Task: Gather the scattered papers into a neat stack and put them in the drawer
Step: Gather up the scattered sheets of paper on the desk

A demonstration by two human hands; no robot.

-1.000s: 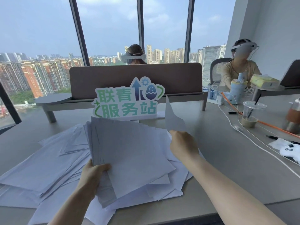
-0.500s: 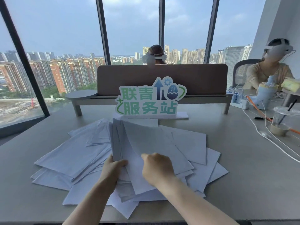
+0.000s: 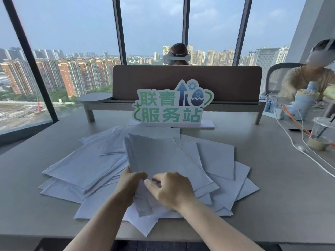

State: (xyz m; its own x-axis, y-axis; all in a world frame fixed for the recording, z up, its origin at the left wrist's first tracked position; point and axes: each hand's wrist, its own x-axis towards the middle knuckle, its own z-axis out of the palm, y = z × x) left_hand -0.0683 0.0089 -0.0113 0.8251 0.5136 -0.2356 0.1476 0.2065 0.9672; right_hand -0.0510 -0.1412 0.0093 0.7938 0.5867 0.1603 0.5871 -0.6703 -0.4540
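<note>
Holding a sheaf of papers (image 3: 159, 156) tilted up off the table (image 3: 282, 192), the left hand (image 3: 129, 185) has its grip pinched on the lower left corner, thumb in front. Just beside it, the right hand (image 3: 172, 189) pinches the bottom edge (fingers curled). Beneath and beyond, loose sheets (image 3: 79, 167) lie fanned across the table before a green-lettered sign (image 3: 172, 104).

On the 1 grey table (image 3: 272, 187) lie too many overlapping white papers (image 3: 87, 169) to count, with 2 hands, the left hand (image 3: 129, 185) and right hand (image 3: 174, 190), 1 green sign (image 3: 172, 104), 1 plastic cup (image 3: 321, 133), and 2 other people (image 3: 176, 55) in headsets.
</note>
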